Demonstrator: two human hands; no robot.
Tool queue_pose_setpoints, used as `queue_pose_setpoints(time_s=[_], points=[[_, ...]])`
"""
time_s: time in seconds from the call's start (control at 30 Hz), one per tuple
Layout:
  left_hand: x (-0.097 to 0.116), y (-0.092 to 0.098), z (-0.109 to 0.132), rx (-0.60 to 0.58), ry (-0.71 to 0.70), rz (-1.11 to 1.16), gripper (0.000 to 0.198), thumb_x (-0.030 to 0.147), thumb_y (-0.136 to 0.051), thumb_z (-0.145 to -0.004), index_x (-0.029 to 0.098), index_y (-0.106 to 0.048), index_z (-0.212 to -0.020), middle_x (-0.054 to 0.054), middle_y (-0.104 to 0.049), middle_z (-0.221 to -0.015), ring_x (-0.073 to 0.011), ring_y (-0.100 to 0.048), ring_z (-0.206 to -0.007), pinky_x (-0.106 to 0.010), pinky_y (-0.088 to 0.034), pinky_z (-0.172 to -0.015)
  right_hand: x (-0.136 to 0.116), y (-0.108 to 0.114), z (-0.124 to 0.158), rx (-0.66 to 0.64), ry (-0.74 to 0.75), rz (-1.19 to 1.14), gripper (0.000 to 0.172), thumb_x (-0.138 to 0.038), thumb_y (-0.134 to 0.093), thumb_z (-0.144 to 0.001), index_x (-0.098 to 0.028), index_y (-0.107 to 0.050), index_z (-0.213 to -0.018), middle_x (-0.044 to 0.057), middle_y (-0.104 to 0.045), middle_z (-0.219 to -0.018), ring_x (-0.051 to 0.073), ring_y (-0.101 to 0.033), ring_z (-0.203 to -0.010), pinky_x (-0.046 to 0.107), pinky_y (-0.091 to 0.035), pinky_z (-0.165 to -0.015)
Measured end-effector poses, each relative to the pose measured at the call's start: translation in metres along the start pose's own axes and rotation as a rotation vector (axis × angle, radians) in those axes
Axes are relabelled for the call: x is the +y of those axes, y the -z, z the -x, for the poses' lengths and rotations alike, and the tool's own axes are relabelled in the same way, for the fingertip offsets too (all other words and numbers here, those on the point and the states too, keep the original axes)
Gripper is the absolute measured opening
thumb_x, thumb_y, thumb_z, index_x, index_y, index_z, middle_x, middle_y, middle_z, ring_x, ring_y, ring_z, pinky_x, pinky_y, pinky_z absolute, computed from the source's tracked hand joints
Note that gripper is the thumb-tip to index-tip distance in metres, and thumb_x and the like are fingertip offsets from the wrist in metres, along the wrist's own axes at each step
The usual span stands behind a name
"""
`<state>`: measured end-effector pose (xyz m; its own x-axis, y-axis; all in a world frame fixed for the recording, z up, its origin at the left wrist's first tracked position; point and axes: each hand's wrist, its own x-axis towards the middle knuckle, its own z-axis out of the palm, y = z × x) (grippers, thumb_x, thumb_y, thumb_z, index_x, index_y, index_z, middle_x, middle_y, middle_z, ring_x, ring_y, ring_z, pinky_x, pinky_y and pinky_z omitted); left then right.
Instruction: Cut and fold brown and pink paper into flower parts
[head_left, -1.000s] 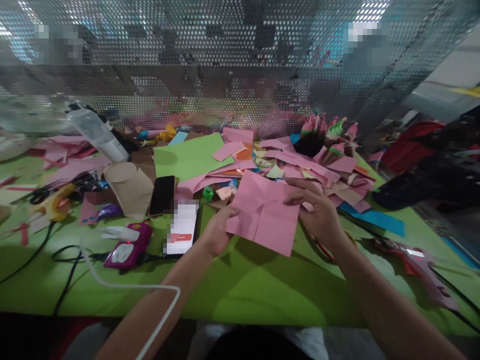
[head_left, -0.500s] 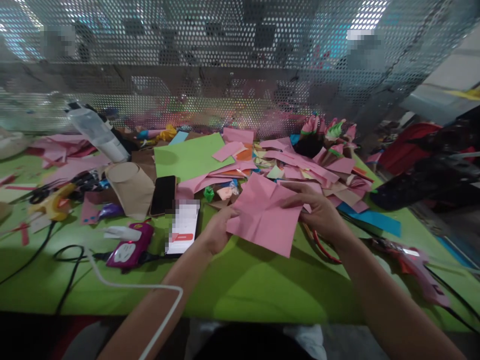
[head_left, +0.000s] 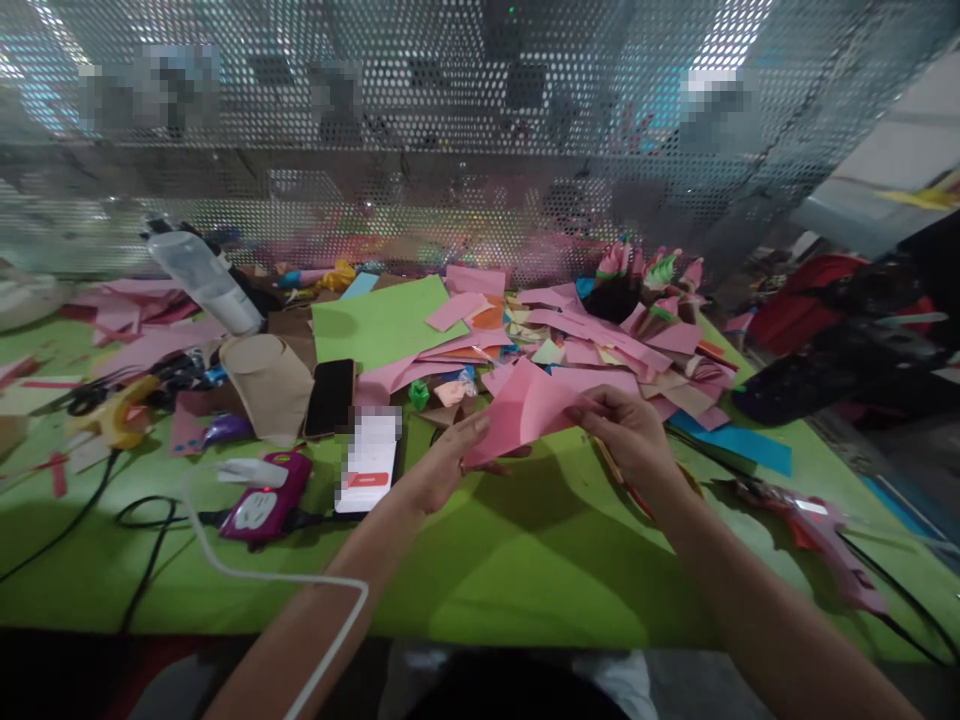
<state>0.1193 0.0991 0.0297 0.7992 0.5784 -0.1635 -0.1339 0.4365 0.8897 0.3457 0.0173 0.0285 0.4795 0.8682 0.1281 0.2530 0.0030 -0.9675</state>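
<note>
A creased sheet of pink paper (head_left: 521,410) is held up above the green table (head_left: 525,580), bent along a fold. My left hand (head_left: 454,455) grips its left edge, with the thumb on top and fingertips showing beneath. On the other side, my right hand (head_left: 622,425) pinches the right corner between thumb and fingers. Just behind the sheet lie more pink paper pieces (head_left: 600,382) and small wrapped bits (head_left: 454,388). A lit phone (head_left: 369,465) rests beside my left forearm.
Paper scraps and a light green sheet (head_left: 382,320) cover the table's back. A pink glue gun (head_left: 832,545) lies right; a yellow glue gun (head_left: 124,410) lies left. A magenta power strip (head_left: 266,500) trails cables. Behind stand a bottle (head_left: 206,280) and a perforated metal panel (head_left: 450,180).
The pink sheet was spread nearly flat toward me; now it is tilted and bent along its crease. My right hand has turned and shifted slightly. The view has moved a little.
</note>
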Motion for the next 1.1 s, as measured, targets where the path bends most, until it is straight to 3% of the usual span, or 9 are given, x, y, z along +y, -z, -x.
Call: queue_pose_setpoints(time_s=[0.1,0.17,0.43,0.6,0.67,0.77,0.9,1.0,1.1], points=[[0.002,-0.002,0.002,0.024,-0.042,-0.135,0.09,0.05,-0.085,-0.065,0.017,-0.049,-0.14,-0.019,-0.057,-0.139,-0.0354,-0.06,-0.122,-0.037,-0.055,-0.086,0.0,0.001,0.002,0.044,0.035,0.098,0.026,-0.043,-0.075,-0.068,-0.02,-0.063,-0.068,-0.003,-0.053,-0.06,0.013,-0.044,-0.057,0.026,-0.032,-0.054],[0.001,-0.004,0.002,0.083,-0.062,-0.225,0.095,0.042,-0.091,-0.057,0.016,-0.05,-0.139,-0.018,-0.057,-0.139,-0.0336,-0.058,-0.123,-0.036,-0.052,-0.091,0.0,0.001,0.003,0.061,0.073,0.141,0.024,-0.041,-0.073,-0.07,-0.02,-0.063,-0.069,-0.003,-0.052,-0.061,0.013,-0.044,-0.058,0.026,-0.033,-0.055],[-0.01,-0.005,-0.006,0.192,-0.048,-0.34,0.031,0.037,-0.07,-0.082,0.015,-0.07,-0.104,-0.009,-0.076,-0.097,-0.0205,-0.073,-0.081,-0.027,-0.051,-0.066,0.0,-0.004,0.007,0.03,0.075,0.04,0.024,-0.038,-0.075,-0.071,-0.02,-0.06,-0.075,-0.002,-0.054,-0.068,0.014,-0.047,-0.062,0.027,-0.037,-0.056],[-0.006,-0.003,-0.006,0.22,-0.072,-0.406,0.019,0.032,-0.067,-0.083,0.016,-0.071,-0.093,-0.007,-0.076,-0.088,-0.0192,-0.072,-0.074,-0.027,-0.051,-0.065,-0.003,0.0,0.003,-0.077,0.057,-0.02,0.05,-0.035,-0.078,-0.069,-0.024,-0.06,-0.113,0.001,-0.066,-0.079,0.02,-0.061,-0.075,0.032,-0.047,-0.067],[-0.005,-0.003,-0.005,0.209,-0.099,-0.465,0.017,0.03,-0.064,-0.085,0.016,-0.071,-0.089,-0.007,-0.076,-0.084,-0.0202,-0.072,-0.074,-0.029,-0.051,-0.068,-0.003,0.001,0.002,-0.146,0.039,0.008,0.055,-0.037,-0.079,-0.069,-0.024,-0.061,-0.119,0.002,-0.069,-0.083,0.022,-0.063,-0.08,0.034,-0.049,-0.072],[-0.006,-0.002,-0.002,0.192,-0.142,-0.593,0.016,0.03,-0.063,-0.085,0.016,-0.071,-0.083,-0.006,-0.074,-0.078,-0.0217,-0.071,-0.076,-0.03,-0.051,-0.069,-0.005,0.0,0.003,-0.198,-0.005,0.015,0.055,-0.042,-0.082,-0.066,-0.023,-0.066,-0.115,0.004,-0.071,-0.092,0.022,-0.064,-0.084,0.034,-0.05,-0.074],[-0.005,-0.001,0.0,0.178,-0.164,-0.673,0.017,0.031,-0.063,-0.085,0.017,-0.072,-0.082,-0.005,-0.074,-0.078,-0.0219,-0.068,-0.078,-0.031,-0.051,-0.07,-0.007,-0.003,0.005,-0.32,-0.083,-0.013,0.047,-0.047,-0.082,-0.066,-0.02,-0.072,-0.104,0.003,-0.072,-0.084,0.02,-0.063,-0.073,0.032,-0.049,-0.066],[-0.002,0.0,-0.001,0.267,-0.182,-0.536,0.014,0.029,-0.071,-0.078,0.017,-0.072,-0.085,-0.005,-0.074,-0.082,-0.0209,-0.068,-0.081,-0.032,-0.054,-0.075,-0.006,-0.004,0.005,-0.354,-0.106,-0.004,0.035,-0.049,-0.081,-0.067,-0.018,-0.074,-0.082,0.003,-0.071,-0.077,0.02,-0.062,-0.07,0.032,-0.048,-0.064],[0.002,-0.001,-0.004,0.395,-0.236,-0.269,0.036,0.031,-0.081,-0.069,0.018,-0.068,-0.1,-0.005,-0.073,-0.097,-0.0181,-0.069,-0.08,-0.033,-0.056,-0.076,-0.004,-0.009,0.007,-0.234,-0.156,-0.134,0.035,-0.048,-0.084,-0.063,-0.019,-0.074,-0.079,0.002,-0.072,-0.076,0.018,-0.062,-0.067,0.031,-0.048,-0.063]])
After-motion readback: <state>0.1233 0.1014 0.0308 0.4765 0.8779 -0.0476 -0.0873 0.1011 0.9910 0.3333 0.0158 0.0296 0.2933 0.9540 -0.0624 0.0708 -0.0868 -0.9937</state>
